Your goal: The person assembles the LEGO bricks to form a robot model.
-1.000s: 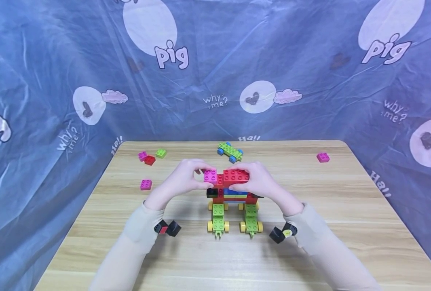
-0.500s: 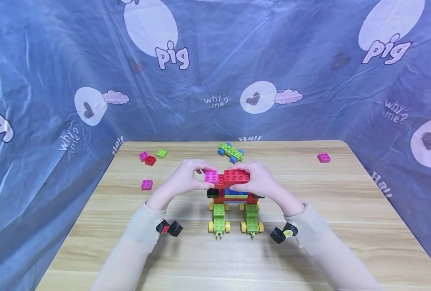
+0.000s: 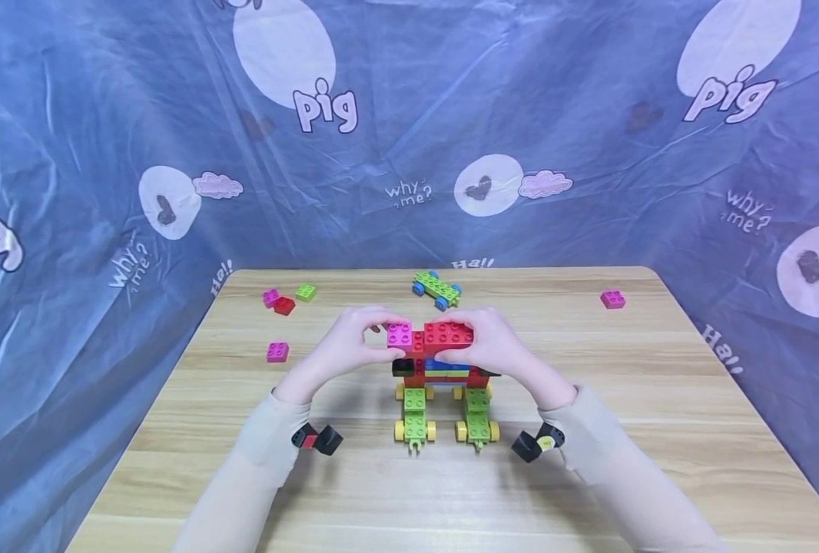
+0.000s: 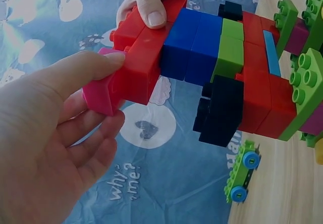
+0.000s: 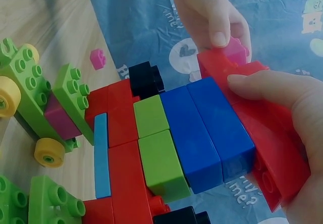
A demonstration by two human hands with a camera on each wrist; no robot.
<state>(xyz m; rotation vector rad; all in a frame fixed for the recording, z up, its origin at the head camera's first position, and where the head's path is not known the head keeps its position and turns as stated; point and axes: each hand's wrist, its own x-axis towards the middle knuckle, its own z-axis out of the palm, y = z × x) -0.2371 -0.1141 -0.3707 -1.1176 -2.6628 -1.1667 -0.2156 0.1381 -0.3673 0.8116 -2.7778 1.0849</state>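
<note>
A tall build of toy bricks stands mid-table on two green wheeled bases [image 3: 415,422] with yellow wheels. Going up come red bricks [image 5: 126,173], lime bricks [image 5: 160,158], blue bricks [image 4: 186,45] and a red top layer; a black brick [image 4: 219,110] juts from the side. My left hand [image 3: 354,334] pinches a pink brick [image 4: 103,90] at the top left end, thumb on one side and fingers on the other. At the top right, my right hand [image 3: 487,338] grips a red brick [image 3: 449,333], its thumb lying on the near face. The palm hides that brick's right end.
Behind the build is a lime car base [image 3: 437,288] with blue wheels. Pink [image 3: 277,352], red [image 3: 284,306] and lime [image 3: 306,293] bricks lie loose at the left. Another pink brick [image 3: 613,299] lies at the back right. A blue printed sheet [image 3: 409,138] hangs around the table.
</note>
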